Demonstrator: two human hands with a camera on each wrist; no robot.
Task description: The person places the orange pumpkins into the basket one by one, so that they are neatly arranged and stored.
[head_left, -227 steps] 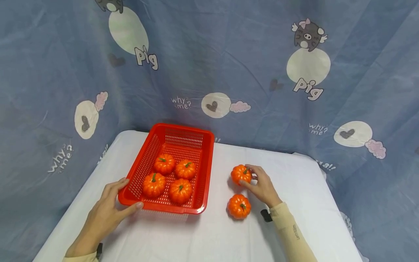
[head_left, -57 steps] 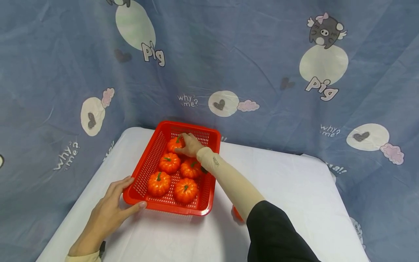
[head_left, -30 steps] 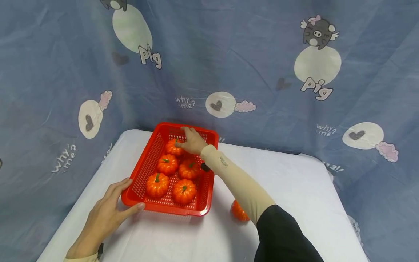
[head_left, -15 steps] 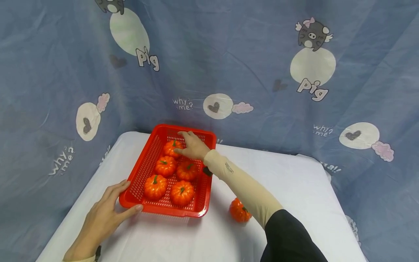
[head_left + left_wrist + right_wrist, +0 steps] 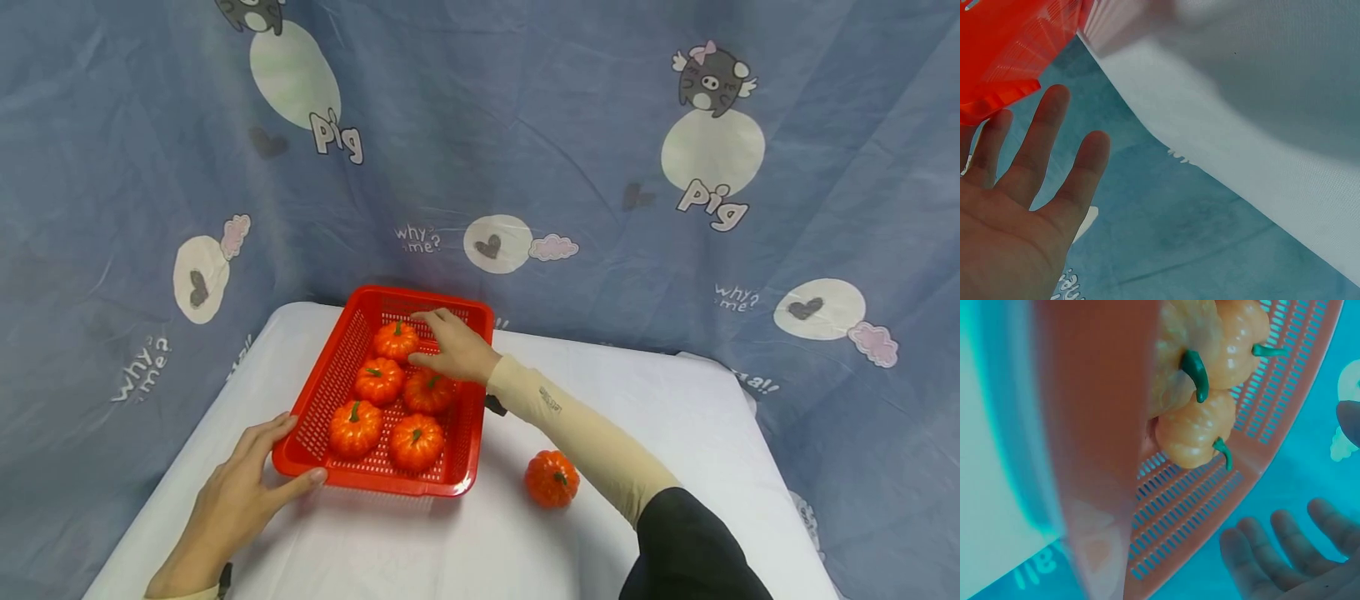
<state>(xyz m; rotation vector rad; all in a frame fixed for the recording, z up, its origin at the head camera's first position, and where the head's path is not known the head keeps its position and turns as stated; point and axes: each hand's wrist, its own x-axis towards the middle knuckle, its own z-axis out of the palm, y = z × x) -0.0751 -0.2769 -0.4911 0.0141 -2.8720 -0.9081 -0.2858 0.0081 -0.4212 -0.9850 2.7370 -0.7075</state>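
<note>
A red mesh basket [image 5: 465,400] stands on the white table and holds several small orange pumpkins with green stems. The farthest pumpkin [image 5: 396,340] sits alone near the back wall. My right hand [image 5: 444,343] hovers over the basket's far right corner with relaxed fingers, holding nothing, just right of that pumpkin. My left hand [image 5: 258,467] rests flat against the basket's near left corner, thumb along the front rim. One more pumpkin [image 5: 552,478] lies on the table right of the basket. The right wrist view shows the basket wall [image 5: 1097,425], two pumpkins [image 5: 1197,431] and my fingers [image 5: 1285,550].
The table [image 5: 675,433] wears a white cloth, its left edge [image 5: 1210,144] close beside my left hand [image 5: 1022,187]. A blue cartoon-print curtain [image 5: 600,167] hangs behind and around the table. The basket corner [image 5: 1010,50] lies just above my fingertips.
My right hand carried a pumpkin from the table to the basket's far end, let it go, and has drawn back to the right. The left hand has not moved.
</note>
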